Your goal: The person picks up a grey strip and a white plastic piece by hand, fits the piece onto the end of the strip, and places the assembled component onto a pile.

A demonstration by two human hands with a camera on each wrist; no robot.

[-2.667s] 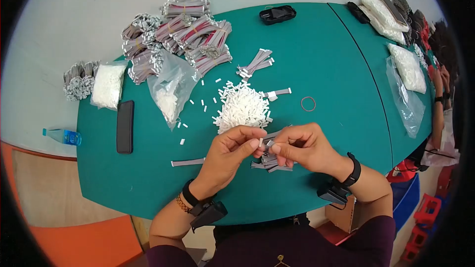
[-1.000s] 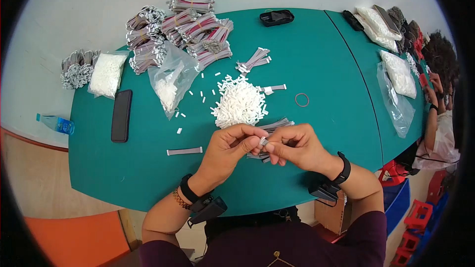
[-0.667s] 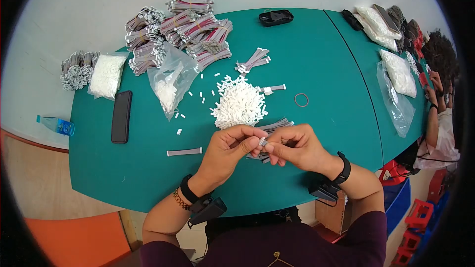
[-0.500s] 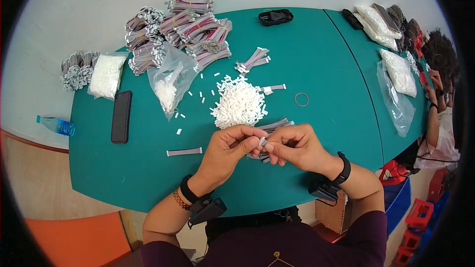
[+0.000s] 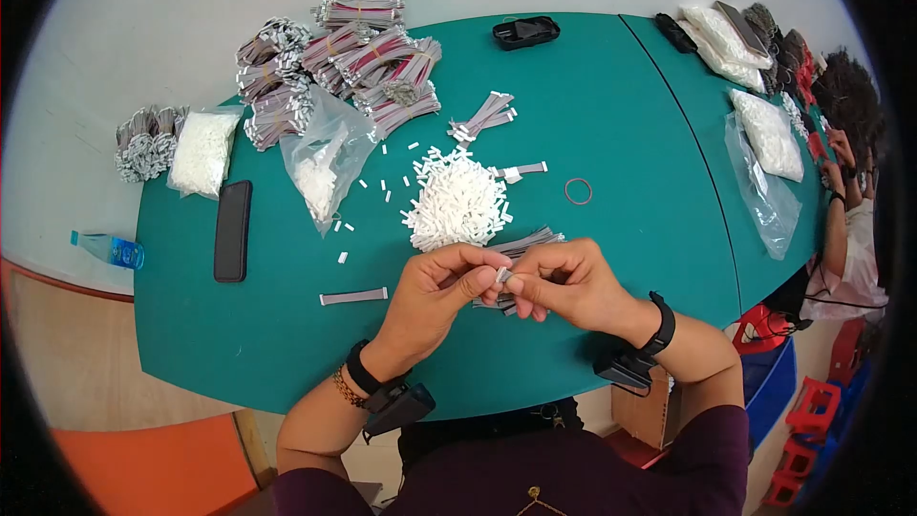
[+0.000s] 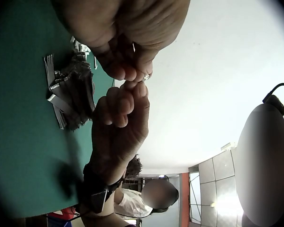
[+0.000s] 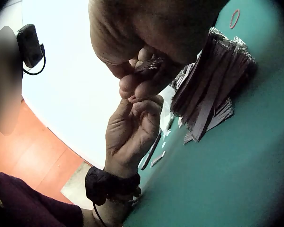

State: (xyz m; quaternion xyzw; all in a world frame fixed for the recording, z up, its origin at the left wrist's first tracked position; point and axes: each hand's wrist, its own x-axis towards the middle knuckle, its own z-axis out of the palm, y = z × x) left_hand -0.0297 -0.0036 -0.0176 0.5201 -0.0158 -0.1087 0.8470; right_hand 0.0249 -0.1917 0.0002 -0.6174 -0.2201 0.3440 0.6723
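The left hand [image 5: 432, 298] pinches a small white connector [image 5: 502, 274] between thumb and forefinger. Against it, the right hand [image 5: 573, 285] pinches the end of a short grey ribbon cable; in the right wrist view the cable's other end [image 7: 151, 65] shows inside the curled fingers. The fingertips of both hands meet, hiding most of the joint. Under and behind the hands lies a stack of grey cables [image 5: 531, 242], seen also as a dark bundle [image 7: 213, 85] in the right wrist view. A heap of white connectors [image 5: 455, 201] is just beyond the hands.
One loose cable [image 5: 353, 296] lies left of the hands. Farther off are a phone [image 5: 232, 231], an open plastic bag [image 5: 330, 158], bundled cables [image 5: 377, 57], a red rubber band [image 5: 578, 192] and a black pouch [image 5: 525, 32]. Another person's hands [image 5: 841, 155] are at the far right.
Since the earliest frame, the white piece and the cable end, then slightly apart, have come together between the fingertips. The head view has shifted slightly; both hands keep their pinch.
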